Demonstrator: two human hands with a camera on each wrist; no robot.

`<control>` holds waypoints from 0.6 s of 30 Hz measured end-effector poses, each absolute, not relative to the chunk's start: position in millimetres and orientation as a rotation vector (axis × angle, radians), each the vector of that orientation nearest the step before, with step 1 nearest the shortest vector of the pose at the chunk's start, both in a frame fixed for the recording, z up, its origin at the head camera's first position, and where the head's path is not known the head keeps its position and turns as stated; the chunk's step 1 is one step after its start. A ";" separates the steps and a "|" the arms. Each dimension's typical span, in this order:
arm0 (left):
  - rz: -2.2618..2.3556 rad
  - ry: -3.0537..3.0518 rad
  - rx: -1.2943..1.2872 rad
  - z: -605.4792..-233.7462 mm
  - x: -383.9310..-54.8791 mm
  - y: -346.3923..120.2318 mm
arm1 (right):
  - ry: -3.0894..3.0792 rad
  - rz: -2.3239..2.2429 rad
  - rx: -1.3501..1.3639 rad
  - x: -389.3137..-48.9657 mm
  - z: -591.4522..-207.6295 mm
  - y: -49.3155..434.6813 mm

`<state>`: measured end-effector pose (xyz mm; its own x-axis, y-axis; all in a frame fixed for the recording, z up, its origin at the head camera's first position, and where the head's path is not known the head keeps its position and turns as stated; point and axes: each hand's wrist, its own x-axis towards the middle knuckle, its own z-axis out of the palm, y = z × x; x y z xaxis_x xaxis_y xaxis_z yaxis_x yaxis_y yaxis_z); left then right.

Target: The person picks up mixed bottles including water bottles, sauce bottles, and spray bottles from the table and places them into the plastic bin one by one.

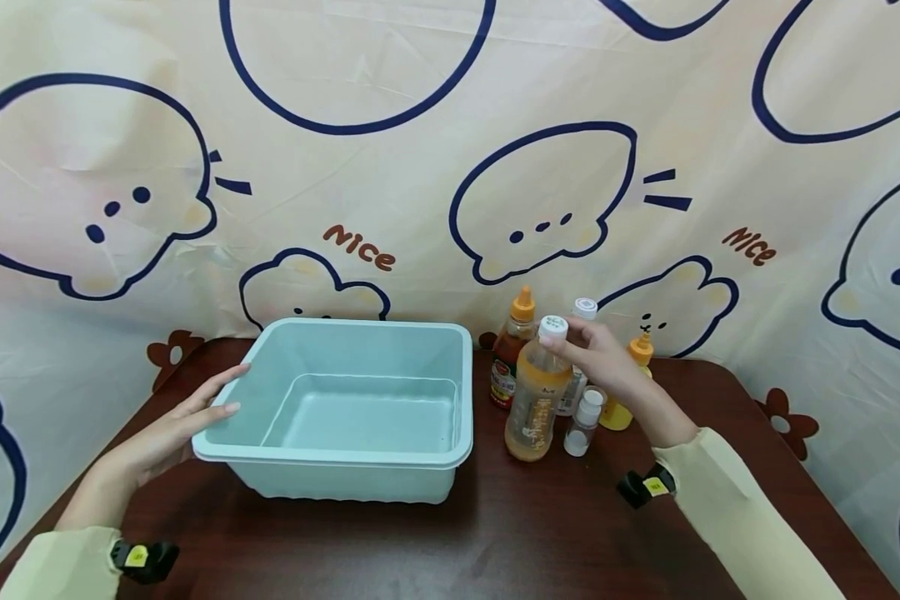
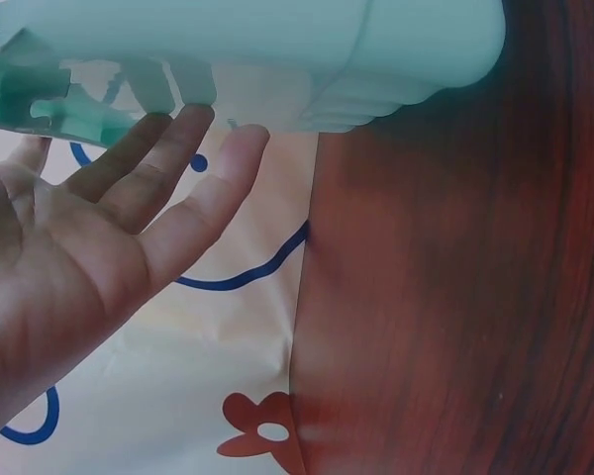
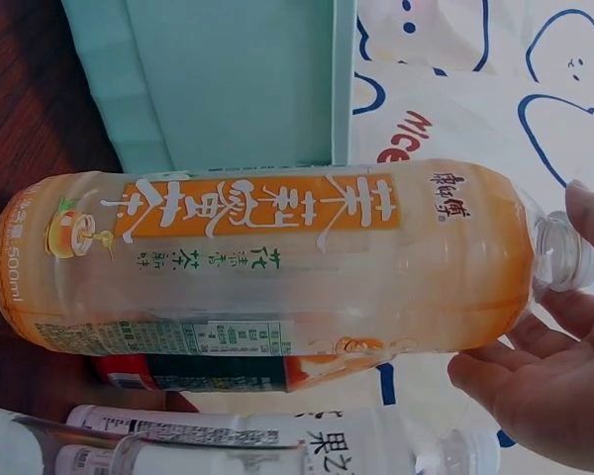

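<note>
At the left side of a pale green plastic basin (image 1: 345, 477), my left hand (image 1: 168, 433) grips the rim, with the thumb and a finger over the edge. Below the rim, the other fingers (image 2: 163, 163) lie against the outer wall in the left wrist view. My right hand (image 1: 600, 358) pinches a plastic tea bottle (image 1: 536, 408) by its white cap and neck. This bottle has an orange and clear label (image 3: 267, 213) and leans slightly. Behind it stands a dark red sauce bottle (image 1: 504, 358) with an orange nozzle.
Close around the tea bottle are a white-capped clear bottle (image 1: 585, 309), a small white-capped bottle (image 1: 581, 429) and a yellow squeeze bottle (image 1: 617, 414). The dark wooden table (image 1: 495, 550) meets a printed cloth (image 1: 420, 192) behind and at both sides.
</note>
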<state>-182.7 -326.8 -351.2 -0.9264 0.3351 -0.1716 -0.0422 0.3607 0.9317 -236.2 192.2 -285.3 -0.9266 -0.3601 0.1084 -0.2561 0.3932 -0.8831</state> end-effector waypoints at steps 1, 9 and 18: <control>1.582 2.298 0.266 -351.4 -182.9 -326.9 | 2.535 -1.588 -0.549 -235.9 -284.1 191.8; 1.559 2.320 0.271 -352.3 -183.5 -327.0 | 2.583 -1.607 -0.552 -234.5 -272.5 187.8; 1.624 2.283 0.280 -352.5 -182.9 -326.5 | 2.591 -1.627 -0.539 -232.9 -261.4 182.6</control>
